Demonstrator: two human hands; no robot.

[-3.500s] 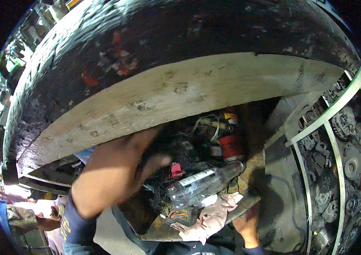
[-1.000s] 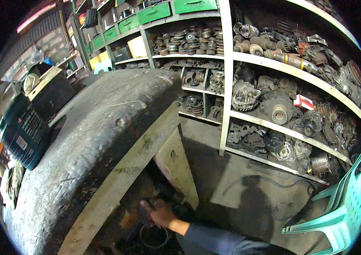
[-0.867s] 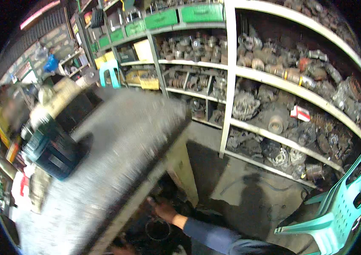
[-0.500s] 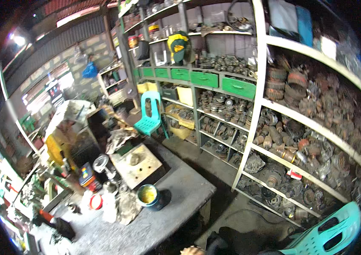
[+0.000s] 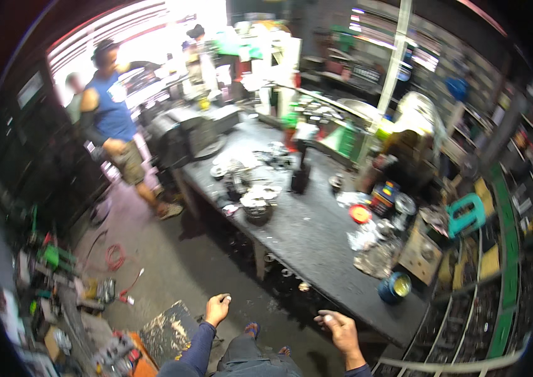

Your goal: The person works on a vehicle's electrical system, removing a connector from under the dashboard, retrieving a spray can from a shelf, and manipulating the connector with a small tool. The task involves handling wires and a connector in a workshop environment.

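Note:
My left hand [image 5: 218, 308] is held out over the floor in front of me, its fingers loosely bent and nothing visible in them. Over near the workbench's front edge, my right hand [image 5: 340, 331] has its fingers apart and holds nothing. Neither hand touches anything. The dark workbench [image 5: 310, 245] runs across in front of me. Closest to my right hand on it stands a dark blue can [image 5: 387, 291] with yellow contents. Beside the can lie a crumpled cloth [image 5: 374, 261] and a board with holes [image 5: 418, 254]. Metal machine parts [image 5: 257, 200] sit farther left on the bench.
A person in a blue sleeveless top [image 5: 114, 103] stands beyond the bench's left end. A red hose [image 5: 115, 257] lies coiled on the floor. Tools and parts crowd the lower left, by a worn board [image 5: 169, 330]. A turquoise chair [image 5: 466, 215] and shelves [image 5: 505, 251] stand at right.
My view has swung left, from the shelves to the bench's length and the doorway. Both my hands now show; the person at left has come into view. The can stays on the bench.

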